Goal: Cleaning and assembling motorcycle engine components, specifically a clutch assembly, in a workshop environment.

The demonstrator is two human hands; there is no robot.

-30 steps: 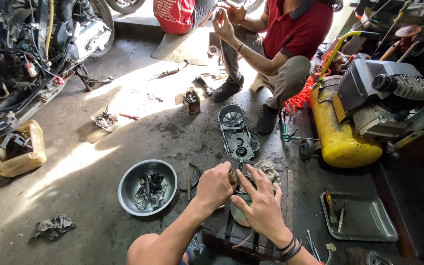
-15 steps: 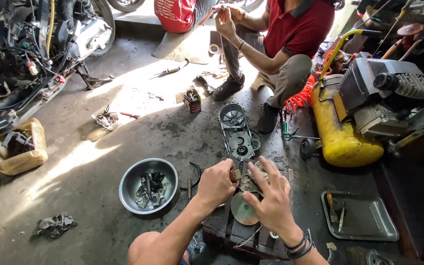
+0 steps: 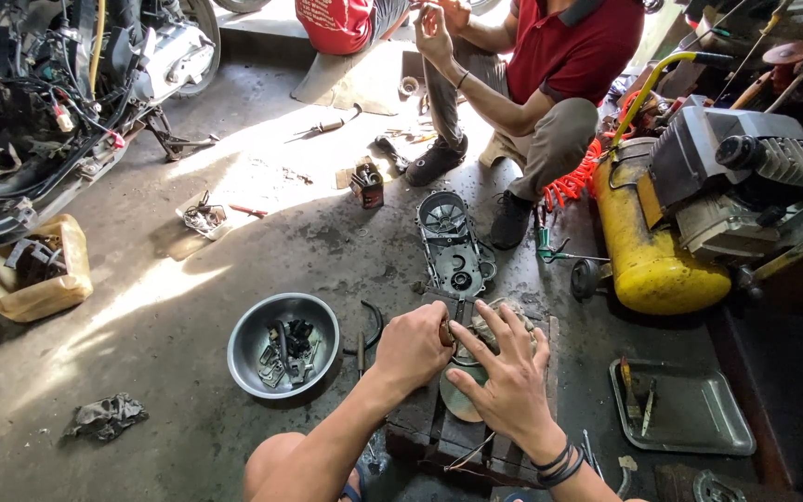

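Left hand (image 3: 413,346) grips a tool handle (image 3: 444,332). Right hand (image 3: 506,372) presses, fingers spread, on the round part (image 3: 504,321). Bowl (image 3: 251,346) sits just left.

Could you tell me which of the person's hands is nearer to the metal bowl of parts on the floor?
Left. The left hand is just right of the metal bowl, while the right hand is beyond it, further right.

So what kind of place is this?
Most likely a motorbike repair workshop. A stripped scooter stands on the concrete floor, a yellow air compressor sits nearby, and a metal bowl holds loose engine parts.
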